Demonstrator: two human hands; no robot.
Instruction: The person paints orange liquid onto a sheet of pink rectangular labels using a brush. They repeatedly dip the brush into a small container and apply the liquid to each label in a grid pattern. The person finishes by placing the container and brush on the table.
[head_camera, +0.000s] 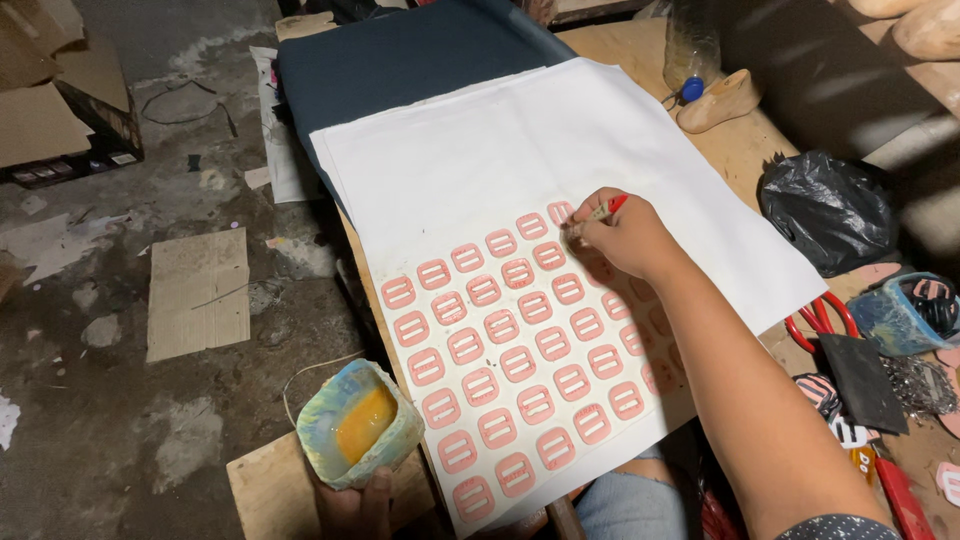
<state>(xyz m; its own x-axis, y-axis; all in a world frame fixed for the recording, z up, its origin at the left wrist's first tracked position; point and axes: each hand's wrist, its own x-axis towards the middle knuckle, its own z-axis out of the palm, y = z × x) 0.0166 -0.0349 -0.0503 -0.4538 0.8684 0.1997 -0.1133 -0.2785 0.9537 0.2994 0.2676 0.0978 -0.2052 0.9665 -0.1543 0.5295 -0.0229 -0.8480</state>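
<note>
While the right hand (622, 235) pinches a slim red-tipped tool (608, 207) in narrowed fingers, the light, glue-smeared tub (358, 424) sits cupped in the left hand (362, 500).

Views: one only, so no part of the scene is shared with another.
Position: worn on the person's head, above the near edge of the wooden table (745, 150).
Direction: looks steeply down and forward, slightly tilted, across the white cloth (520, 150).
Nearness: arm's reach; the right hand (622, 235) sits mid-frame, the floor (150, 420) fills the left.
</note>
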